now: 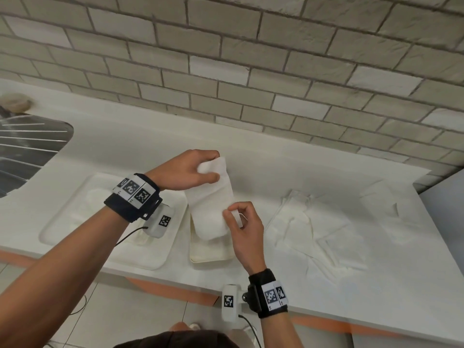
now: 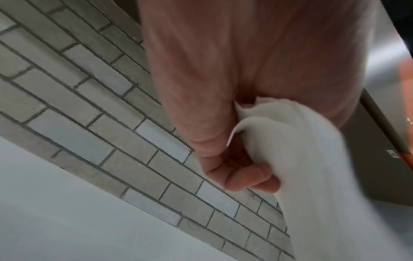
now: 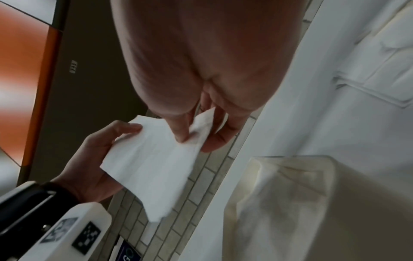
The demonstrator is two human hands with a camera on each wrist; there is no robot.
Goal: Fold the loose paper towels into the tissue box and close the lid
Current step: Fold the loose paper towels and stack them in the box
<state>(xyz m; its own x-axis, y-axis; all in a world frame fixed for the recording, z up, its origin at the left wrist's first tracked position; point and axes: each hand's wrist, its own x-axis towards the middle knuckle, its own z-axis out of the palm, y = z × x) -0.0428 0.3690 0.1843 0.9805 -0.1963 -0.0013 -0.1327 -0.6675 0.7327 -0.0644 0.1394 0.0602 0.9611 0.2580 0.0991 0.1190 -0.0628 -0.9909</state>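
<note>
Both hands are up off the counter with one paper towel stretched between them: the left hand grips its far end in curled fingers, the right hand pinches the near edge between thumb and fingertips. This looks like the folding step, with the towel already a narrow strip hanging just above the open tissue box, which sits directly under the right hand. Next move, I'd say: bring the two ends together and lower the strip into the box without letting it spring open. The lid lies flat beneath the left wrist, off the box. To the right of the right hand sits the pile of loose towels, several sheets overlapping, too tangled to count. One box, one lid, one towel in hand.
</note>
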